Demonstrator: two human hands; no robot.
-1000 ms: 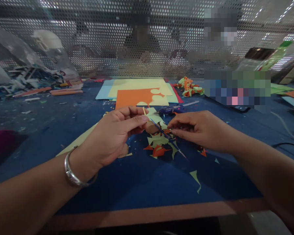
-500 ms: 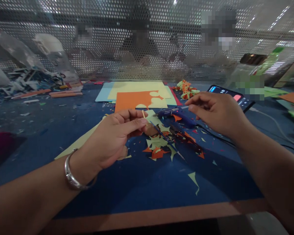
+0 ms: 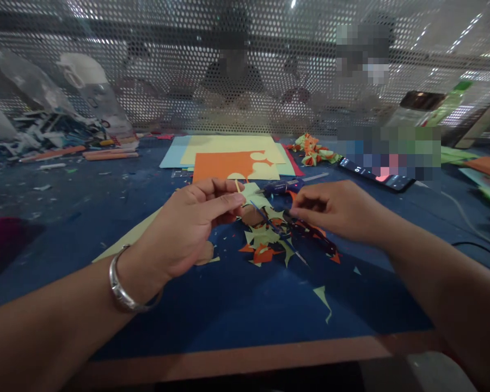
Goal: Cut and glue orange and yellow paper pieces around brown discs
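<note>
My left hand (image 3: 188, 218), a metal bangle on its wrist, pinches a small pale-yellow paper strip (image 3: 237, 187) between thumb and fingers. Over the scraps, my right hand (image 3: 335, 209) has bent fingers with a gap to the thumb, and I see nothing held in it. Its fingertips are close to a dark glossy tool (image 3: 316, 235), whose kind I cannot make out. Just beyond, a blue glue gun (image 3: 278, 187) lies partly hidden by that hand. A thin blue stick (image 3: 283, 236) rests across green and orange paper scraps (image 3: 263, 253).
Orange paper with cut-outs (image 3: 214, 165) lies on yellow sheets (image 3: 228, 142) at the back. Behind the right hand are a phone (image 3: 396, 179) and curled paper pieces (image 3: 310, 147). A water bottle (image 3: 102, 100) stands back left, before a perforated metal screen (image 3: 167, 109).
My right hand has come down and nearer to me, from beside the glue gun's back end to the dark tool. The left hand keeps its pinch on the paper strip, almost unmoved.
</note>
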